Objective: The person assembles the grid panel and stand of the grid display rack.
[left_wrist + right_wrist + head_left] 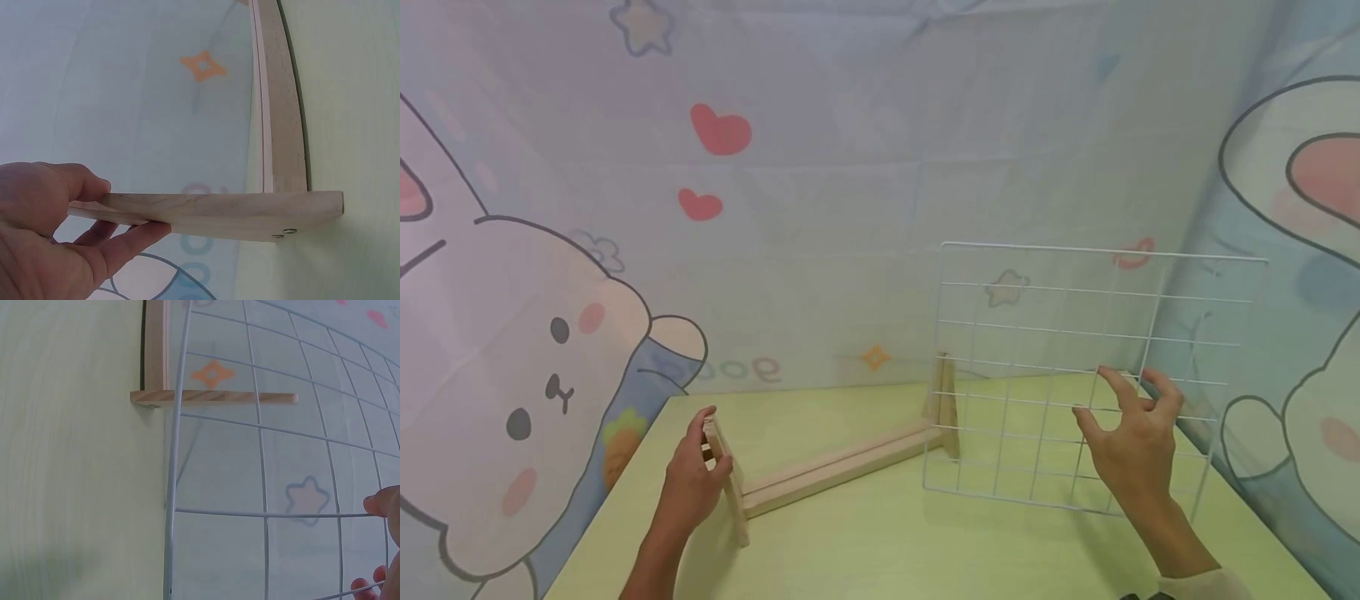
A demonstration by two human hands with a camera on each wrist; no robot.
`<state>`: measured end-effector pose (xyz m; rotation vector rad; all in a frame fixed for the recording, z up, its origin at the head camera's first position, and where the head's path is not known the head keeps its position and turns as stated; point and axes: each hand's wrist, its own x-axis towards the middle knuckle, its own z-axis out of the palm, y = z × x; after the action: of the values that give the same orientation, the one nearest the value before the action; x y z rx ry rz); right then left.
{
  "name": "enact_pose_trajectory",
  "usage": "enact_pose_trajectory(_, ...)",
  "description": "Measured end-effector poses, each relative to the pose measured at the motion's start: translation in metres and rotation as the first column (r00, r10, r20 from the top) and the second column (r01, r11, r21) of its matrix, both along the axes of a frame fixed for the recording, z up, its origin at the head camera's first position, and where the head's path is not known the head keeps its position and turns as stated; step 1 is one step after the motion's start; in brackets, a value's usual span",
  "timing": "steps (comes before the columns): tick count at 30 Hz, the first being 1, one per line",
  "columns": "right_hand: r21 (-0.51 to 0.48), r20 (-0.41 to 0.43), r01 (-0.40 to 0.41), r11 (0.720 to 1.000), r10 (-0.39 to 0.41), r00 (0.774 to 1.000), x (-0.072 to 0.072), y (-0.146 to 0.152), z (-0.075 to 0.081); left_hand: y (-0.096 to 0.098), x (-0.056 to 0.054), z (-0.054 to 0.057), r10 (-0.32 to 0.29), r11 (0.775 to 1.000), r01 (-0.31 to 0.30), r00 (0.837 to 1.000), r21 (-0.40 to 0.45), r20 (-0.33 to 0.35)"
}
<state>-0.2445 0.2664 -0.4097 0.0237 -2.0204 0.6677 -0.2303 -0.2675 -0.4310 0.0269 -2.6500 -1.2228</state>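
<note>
A wooden stand has a long grooved crossbar between two upright end pieces. My left hand grips the top of its near-left end piece, thumb on one side and fingers on the other. The left wrist view shows that end piece close up, with two screw heads near its base. A white wire grid panel stands raised and slightly tilted to the right. My right hand holds it by its inner wires, the fingertips partly off the edge of the right wrist view. The far end piece shows through the grid.
A pale yellow-green table lies under everything. Behind it hangs a cloth backdrop with printed hearts and stars. Cartoon rabbits are printed on the cloth at both sides.
</note>
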Motion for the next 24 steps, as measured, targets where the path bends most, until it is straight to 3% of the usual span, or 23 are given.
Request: enact_pose_trajectory(24,-0.005,-0.011,-0.002,1.0,0.002,1.0,0.001,-0.004,0.002,0.042,-0.023,-0.003,-0.099,0.995,0.099,0.994,-0.001,-0.042)
